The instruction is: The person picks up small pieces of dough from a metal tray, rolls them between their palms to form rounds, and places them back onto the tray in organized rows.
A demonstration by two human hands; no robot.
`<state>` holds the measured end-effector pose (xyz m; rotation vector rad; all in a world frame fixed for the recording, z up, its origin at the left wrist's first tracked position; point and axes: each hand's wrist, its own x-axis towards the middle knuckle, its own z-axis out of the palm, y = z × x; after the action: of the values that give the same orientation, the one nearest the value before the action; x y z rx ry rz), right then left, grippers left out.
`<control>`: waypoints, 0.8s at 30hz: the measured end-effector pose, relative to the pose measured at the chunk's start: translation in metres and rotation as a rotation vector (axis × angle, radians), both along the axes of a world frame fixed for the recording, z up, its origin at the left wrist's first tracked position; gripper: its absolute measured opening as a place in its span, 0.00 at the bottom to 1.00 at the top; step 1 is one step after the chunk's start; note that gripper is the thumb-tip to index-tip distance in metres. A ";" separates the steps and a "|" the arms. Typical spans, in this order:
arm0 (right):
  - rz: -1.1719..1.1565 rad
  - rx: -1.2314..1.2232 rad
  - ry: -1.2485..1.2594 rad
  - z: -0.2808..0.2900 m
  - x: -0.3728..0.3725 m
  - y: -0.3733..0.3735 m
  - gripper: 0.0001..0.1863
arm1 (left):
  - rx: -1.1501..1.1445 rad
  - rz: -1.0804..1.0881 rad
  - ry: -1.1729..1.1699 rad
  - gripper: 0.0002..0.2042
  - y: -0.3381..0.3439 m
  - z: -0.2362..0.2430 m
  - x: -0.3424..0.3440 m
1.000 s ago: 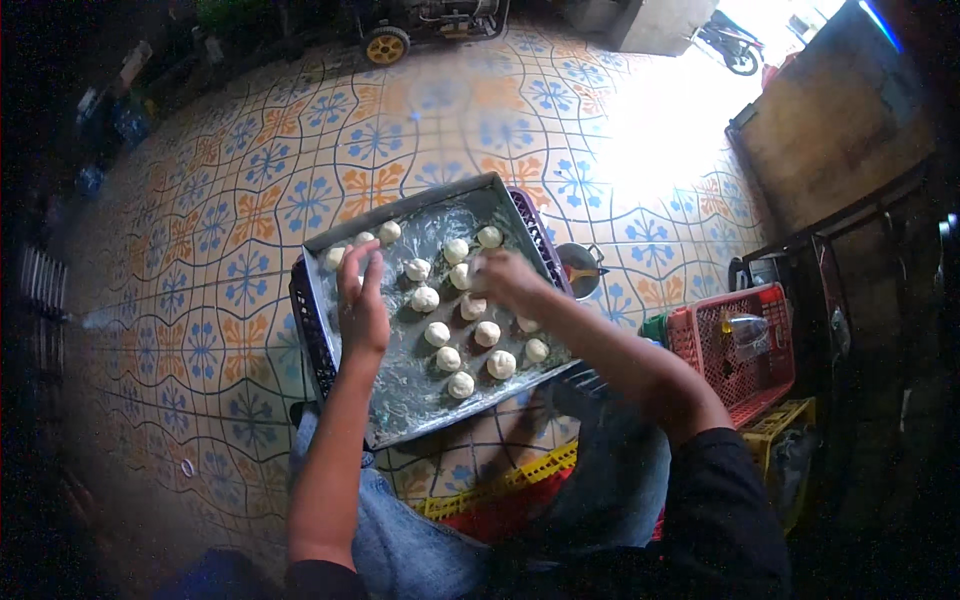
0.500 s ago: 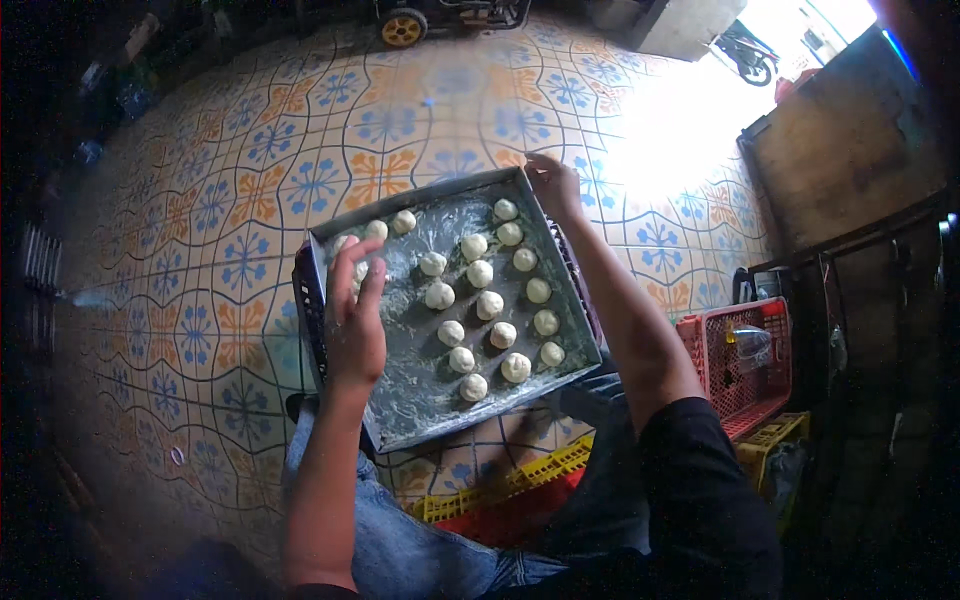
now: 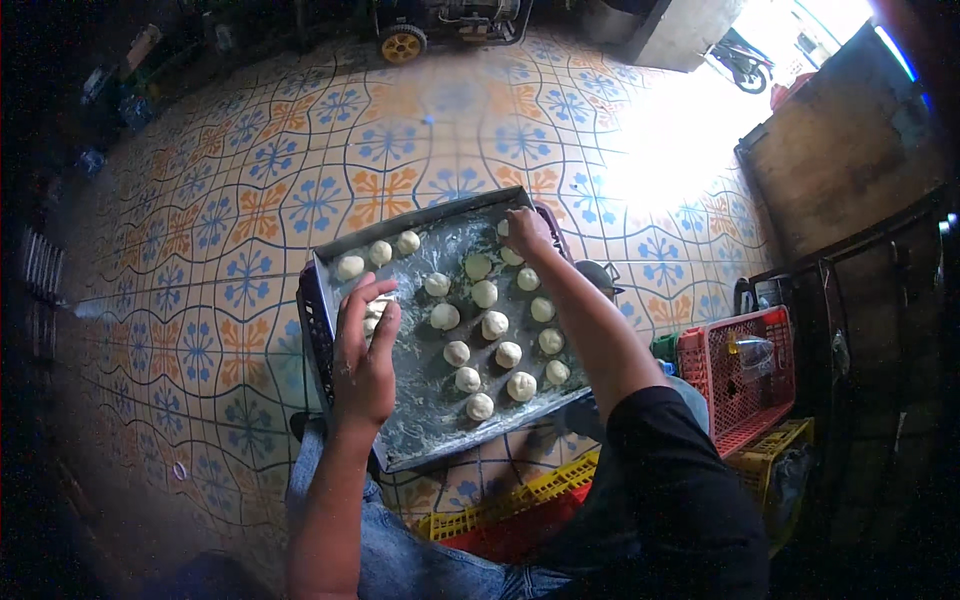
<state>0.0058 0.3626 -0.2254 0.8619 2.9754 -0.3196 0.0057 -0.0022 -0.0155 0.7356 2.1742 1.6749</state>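
A square metal tray dusted with flour rests tilted across my lap, with several round white dough balls in loose rows. My left hand is over the tray's left side, its fingers and thumb spread. Dough balls partly show behind and between those fingers; whether the hand touches them is hidden. At the far right corner, the bent fingers of my right hand close around a dough ball, which they partly cover. A duller, flat-looking round patch lies left of that hand.
Under the tray, a dark crate shows at its left edge. A yellow and red crate is between my legs. To the right are a red crate holding a clear plastic container and a yellow crate. A wheeled machine stands far off.
My right hand has come inward from outside the tray's far right corner onto the dough ball there. My left hand stays over the left side. The whole view has shifted slightly.
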 end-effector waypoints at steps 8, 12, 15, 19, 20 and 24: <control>-0.013 -0.244 0.273 0.000 0.022 0.024 0.22 | 0.016 -0.018 -0.015 0.18 0.001 0.004 0.002; -0.009 -0.143 0.395 0.026 0.012 0.018 0.24 | 0.027 -0.018 -0.024 0.17 -0.003 0.007 0.002; 0.099 -0.132 0.398 0.025 0.005 0.020 0.24 | 0.021 -0.034 -0.025 0.17 -0.003 0.007 0.003; 0.176 0.028 0.106 -0.005 0.010 0.034 0.21 | 0.006 -0.053 -0.014 0.17 0.002 0.002 0.004; 0.170 0.028 0.110 -0.006 0.007 0.040 0.21 | 0.007 -0.060 -0.017 0.16 0.005 0.002 0.004; 0.135 -0.015 0.298 0.014 -0.008 0.018 0.15 | 0.005 -0.041 -0.015 0.16 0.000 0.004 0.003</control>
<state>-0.0023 0.3806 -0.2114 0.6582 3.2769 -0.5050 0.0086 -0.0026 -0.0119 0.7613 2.1316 1.6606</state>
